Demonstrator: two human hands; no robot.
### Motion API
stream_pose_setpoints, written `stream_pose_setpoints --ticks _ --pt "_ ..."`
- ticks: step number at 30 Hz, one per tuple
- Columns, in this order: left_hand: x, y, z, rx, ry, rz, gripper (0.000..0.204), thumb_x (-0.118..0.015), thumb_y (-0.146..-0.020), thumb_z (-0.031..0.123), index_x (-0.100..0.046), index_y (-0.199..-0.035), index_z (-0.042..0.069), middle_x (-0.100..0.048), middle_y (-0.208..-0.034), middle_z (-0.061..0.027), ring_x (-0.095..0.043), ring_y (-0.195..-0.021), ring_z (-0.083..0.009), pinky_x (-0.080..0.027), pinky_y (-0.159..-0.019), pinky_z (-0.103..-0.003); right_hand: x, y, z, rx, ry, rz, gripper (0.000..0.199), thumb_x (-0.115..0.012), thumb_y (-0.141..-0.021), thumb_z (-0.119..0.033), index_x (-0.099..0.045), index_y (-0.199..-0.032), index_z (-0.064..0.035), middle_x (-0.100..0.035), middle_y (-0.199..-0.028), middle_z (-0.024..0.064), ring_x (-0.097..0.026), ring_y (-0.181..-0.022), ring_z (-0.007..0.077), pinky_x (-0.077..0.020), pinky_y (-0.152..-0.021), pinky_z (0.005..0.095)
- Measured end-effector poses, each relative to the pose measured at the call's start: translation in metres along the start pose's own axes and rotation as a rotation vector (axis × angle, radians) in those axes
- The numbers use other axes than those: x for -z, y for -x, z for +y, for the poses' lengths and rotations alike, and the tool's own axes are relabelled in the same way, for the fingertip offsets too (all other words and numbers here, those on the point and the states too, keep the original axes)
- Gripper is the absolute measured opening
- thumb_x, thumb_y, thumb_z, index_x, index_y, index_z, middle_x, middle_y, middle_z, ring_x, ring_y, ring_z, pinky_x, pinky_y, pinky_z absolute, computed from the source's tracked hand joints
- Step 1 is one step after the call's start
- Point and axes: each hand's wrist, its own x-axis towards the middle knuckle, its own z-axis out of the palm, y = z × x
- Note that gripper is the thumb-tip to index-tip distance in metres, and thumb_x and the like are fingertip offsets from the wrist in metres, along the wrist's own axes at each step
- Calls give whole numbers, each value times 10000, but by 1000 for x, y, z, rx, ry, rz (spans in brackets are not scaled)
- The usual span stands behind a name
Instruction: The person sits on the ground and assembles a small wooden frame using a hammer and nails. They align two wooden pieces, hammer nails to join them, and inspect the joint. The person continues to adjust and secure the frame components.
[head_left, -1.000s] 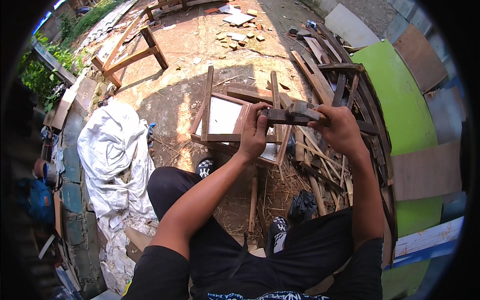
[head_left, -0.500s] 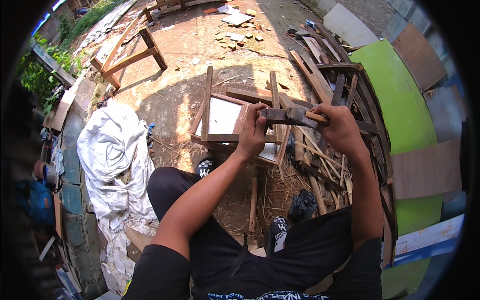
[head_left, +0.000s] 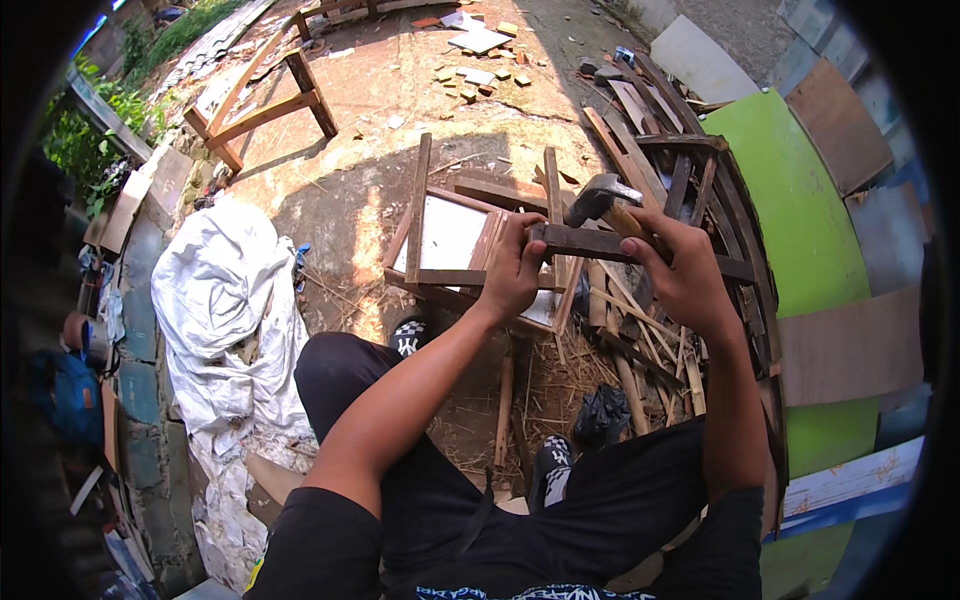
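Note:
A dark wooden bar [head_left: 590,243] lies crosswise in front of me, raised above the ground. My left hand [head_left: 508,275] is closed around its left end, thumb and fingertips at the upper edge; whether a nail is between them is too small to tell. My right hand [head_left: 685,268] grips the wooden handle of a hammer [head_left: 603,197], and its thumb presses on the bar. The hammer's curved metal head stands just above the bar, apart from it. Below and behind my hands is a wooden frame [head_left: 420,210] beside a white panel [head_left: 447,232].
A heap of timber [head_left: 735,210] is stacked to the right, beside green boards [head_left: 805,190]. Thin sticks and a black plastic bag [head_left: 604,412] lie near my right foot. On the left are a crumpled white sheet [head_left: 230,290] and a block wall [head_left: 140,350]. Another wooden frame [head_left: 265,122] stands farther off.
The hammer head has gone from against the bar to just above it, tilting upward in my right hand. My left hand keeps its place at the bar's end.

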Motion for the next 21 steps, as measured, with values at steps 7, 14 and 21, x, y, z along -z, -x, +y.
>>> stream_pose_setpoints --ticks 7,14,21 --pt "3 2 -1 58 -1 -8 389 -502 -1084 354 -472 -1299 31 -561 -931 -95 -536 -822 -166 -466 -758 -334 -9 -4 -24 265 103 4 350 -655 -962 -68 -622 -1295 33 -695 -1140 260 -705 -988 395 -545 -819 440" --pt "4 1 0 36 14 -14 389 -510 -1084 340 -460 -1309 26 -560 -976 -93 -545 -862 -165 -469 -799 -325 -14 -11 -24 296 126 88 367 -657 -956 -70 -621 -1306 36 -704 -1103 257 -707 -957 401 -550 -805 445" --pt "6 1 -1 30 -15 -21 408 -505 -1082 362 -457 -1309 27 -558 -980 -96 -554 -879 -173 -471 -805 -333 -11 -15 -29 261 70 123 368 -659 -954 -79 -628 -1308 16 -711 -1086 245 -709 -930 402 -552 -797 452"
